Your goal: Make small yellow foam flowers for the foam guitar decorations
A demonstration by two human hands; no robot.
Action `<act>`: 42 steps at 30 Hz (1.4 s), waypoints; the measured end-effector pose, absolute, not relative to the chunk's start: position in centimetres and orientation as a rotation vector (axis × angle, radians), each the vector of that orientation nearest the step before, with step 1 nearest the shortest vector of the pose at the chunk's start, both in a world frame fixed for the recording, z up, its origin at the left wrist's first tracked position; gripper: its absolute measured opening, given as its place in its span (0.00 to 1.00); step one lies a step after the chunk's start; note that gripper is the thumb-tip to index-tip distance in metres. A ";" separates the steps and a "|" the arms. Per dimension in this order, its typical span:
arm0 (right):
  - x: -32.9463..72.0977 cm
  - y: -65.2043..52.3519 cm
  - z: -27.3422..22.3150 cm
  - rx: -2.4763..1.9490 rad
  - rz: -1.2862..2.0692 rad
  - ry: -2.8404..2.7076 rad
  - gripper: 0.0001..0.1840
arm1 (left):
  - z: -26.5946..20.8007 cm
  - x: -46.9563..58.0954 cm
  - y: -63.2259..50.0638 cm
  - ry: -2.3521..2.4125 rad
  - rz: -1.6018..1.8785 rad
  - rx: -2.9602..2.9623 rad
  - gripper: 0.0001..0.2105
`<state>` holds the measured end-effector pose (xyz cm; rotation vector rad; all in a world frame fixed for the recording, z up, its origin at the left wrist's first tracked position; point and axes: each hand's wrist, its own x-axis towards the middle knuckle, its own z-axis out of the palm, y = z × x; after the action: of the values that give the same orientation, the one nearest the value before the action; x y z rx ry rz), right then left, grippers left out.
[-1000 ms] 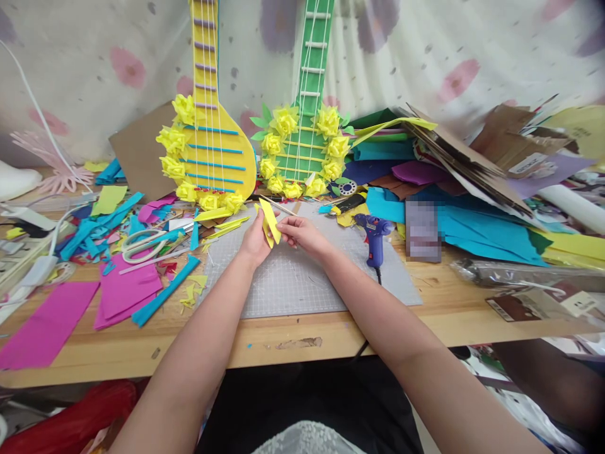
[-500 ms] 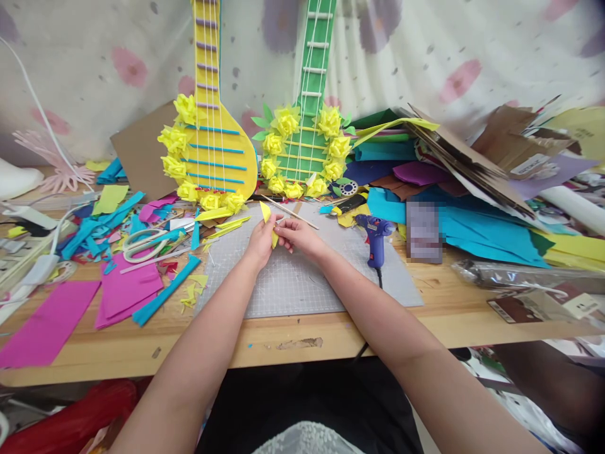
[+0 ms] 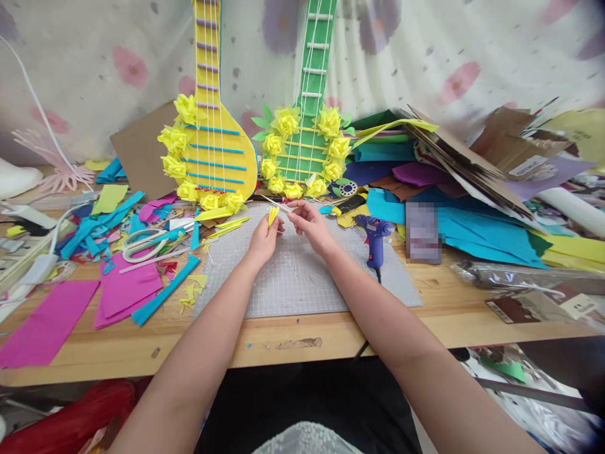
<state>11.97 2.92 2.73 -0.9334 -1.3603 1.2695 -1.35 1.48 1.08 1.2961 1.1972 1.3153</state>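
Over the grey cutting mat, my left hand is closed on a small folded piece of yellow crepe paper, whose end fans out above the thumb. My right hand pinches a thin wooden stick between thumb and fingers. The stick points up and left, passing close by the paper; whether they touch I cannot tell. Behind the hands lean a yellow paper guitar and a green one, both trimmed with yellow paper roses.
A blue glue gun stands on the mat's right side. White-handled scissors lie left among blue and pink scraps. Magenta sheets are at the front left. Cardboard and blue crepe paper pile up at the right.
My right hand has let go of the yellow paper and picked up the wooden stick from the mat. The yellow paper in my left hand now looks gathered and more upright.
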 end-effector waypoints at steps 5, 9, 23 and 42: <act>12.8 2.6 3.3 -0.764 1.457 -1.340 0.16 | 1.6 -1.7 0.6 1.228 1.247 1.765 0.03; 13.2 2.4 3.4 -0.691 1.621 -1.328 0.13 | 2.1 -2.1 0.4 1.249 1.291 2.010 0.05; 14.2 3.1 2.7 -0.411 1.790 -1.194 0.12 | 2.0 -2.1 0.1 1.195 1.609 2.502 0.07; 12.5 3.8 1.7 -0.939 1.490 -1.304 0.21 | 2.7 -2.7 0.6 0.782 0.587 0.858 0.07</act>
<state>12.46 3.75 1.66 -0.9391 -1.3038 1.4902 -2.67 0.55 2.74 0.8581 0.7822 0.5867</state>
